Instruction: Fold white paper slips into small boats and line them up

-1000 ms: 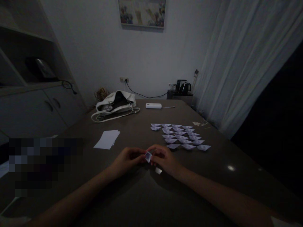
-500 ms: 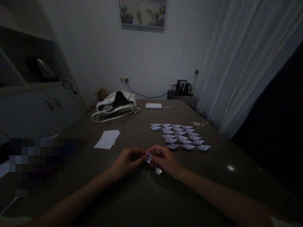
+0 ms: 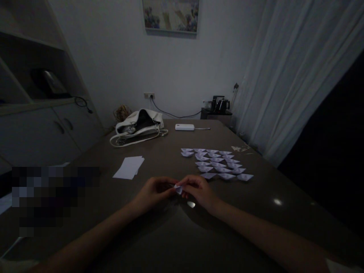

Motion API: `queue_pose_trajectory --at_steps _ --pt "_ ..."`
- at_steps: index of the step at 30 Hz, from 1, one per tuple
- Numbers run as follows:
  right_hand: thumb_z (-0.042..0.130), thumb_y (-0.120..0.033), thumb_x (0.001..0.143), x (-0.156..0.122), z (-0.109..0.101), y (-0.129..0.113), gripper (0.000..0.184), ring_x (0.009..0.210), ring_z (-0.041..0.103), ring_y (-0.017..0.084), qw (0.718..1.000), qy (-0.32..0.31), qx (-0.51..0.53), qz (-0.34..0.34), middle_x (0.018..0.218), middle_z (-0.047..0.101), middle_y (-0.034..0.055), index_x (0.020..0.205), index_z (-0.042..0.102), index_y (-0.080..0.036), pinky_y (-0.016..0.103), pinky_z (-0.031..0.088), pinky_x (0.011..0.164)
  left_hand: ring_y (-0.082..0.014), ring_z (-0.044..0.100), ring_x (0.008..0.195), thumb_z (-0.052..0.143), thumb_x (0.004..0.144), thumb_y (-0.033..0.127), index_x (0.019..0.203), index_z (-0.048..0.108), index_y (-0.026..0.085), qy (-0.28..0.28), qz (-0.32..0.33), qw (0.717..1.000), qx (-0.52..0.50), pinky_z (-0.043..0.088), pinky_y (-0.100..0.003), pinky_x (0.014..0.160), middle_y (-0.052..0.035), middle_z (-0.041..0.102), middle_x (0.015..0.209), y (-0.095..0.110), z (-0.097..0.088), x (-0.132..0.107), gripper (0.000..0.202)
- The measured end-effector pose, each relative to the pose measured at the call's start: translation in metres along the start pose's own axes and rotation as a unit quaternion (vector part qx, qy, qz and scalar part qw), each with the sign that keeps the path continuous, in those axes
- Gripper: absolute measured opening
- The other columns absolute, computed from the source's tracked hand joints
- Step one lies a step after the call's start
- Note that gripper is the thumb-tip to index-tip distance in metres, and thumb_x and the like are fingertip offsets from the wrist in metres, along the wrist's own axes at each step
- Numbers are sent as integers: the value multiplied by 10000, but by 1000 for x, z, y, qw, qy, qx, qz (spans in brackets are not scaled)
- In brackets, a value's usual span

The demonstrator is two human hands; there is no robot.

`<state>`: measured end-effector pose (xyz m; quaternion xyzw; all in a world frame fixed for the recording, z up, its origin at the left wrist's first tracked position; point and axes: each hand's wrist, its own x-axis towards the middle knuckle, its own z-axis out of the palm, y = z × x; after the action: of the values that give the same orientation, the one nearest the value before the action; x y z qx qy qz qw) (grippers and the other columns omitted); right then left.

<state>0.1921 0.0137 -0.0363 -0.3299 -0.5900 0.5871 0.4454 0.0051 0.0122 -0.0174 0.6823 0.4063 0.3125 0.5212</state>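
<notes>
A small folded piece of white paper (image 3: 178, 189) is held between my two hands, just above the table. My left hand (image 3: 153, 192) pinches its left side with thumb and fingers. From the right, my right hand (image 3: 199, 191) grips it, with the index finger and thumb at its upper edge. My fingers hide much of the paper. Beyond my right hand, several folded paper boats (image 3: 218, 165) stand in uneven rows. Ahead of my left hand lies a small stack of white paper sheets (image 3: 129, 167).
A white handbag (image 3: 139, 127) lies at the far left of the brown table (image 3: 170, 242). Near the far edge is a white power bank (image 3: 184, 127) with a short cable. Torn paper scraps (image 3: 237, 149) lie by the right edge. A curtain (image 3: 273, 76) hangs on the right.
The folded paper between my fingers has tilted and looks flatter, its open pocket now narrower. My hands have barely shifted. The boats and the sheets are unchanged.
</notes>
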Motion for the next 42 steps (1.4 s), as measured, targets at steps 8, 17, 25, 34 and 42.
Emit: queue_pose_trajectory --at_steps 8,17,25,34,42 --pt "628 -215 716 1 0 6 75 490 517 87 999 8 -41 -16 543 566 -32 669 658 -164 206 401 490 -118 596 611 709 712 402 958 637 117 20 -72 993 -89 476 -248 628 -8 671 744 -1 -1 3 384" --pt "583 -203 759 -1 0 1 104 513 533 92 997 -8 -76 -29 588 588 -19 792 675 -164 214 420 509 -98 551 539 708 693 375 761 676 122 20 -99 992 -77 416 -215 568 10 643 605 -1 -3 3 264" --pt "572 -450 828 -3 1 2 327 508 544 94 992 -38 -118 11 655 616 28 788 622 -129 198 415 463 -122 580 597 723 675 323 810 701 115 65 -61 993 -79 437 -227 597 -20 684 674 7 -2 2 249" --pt "563 -458 835 -2 0 2 355 469 507 75 990 -38 -133 6 636 611 28 745 624 -120 185 388 446 -130 594 612 749 646 350 791 699 116 66 -51 993 -82 455 -237 609 -34 694 692 8 -2 3 279" --pt "561 -458 840 -2 0 2 355 468 505 78 991 -36 -130 7 617 602 17 731 620 -125 188 390 451 -126 581 595 739 650 413 820 697 108 61 -61 993 -77 449 -237 601 -24 673 663 7 -2 3 351"
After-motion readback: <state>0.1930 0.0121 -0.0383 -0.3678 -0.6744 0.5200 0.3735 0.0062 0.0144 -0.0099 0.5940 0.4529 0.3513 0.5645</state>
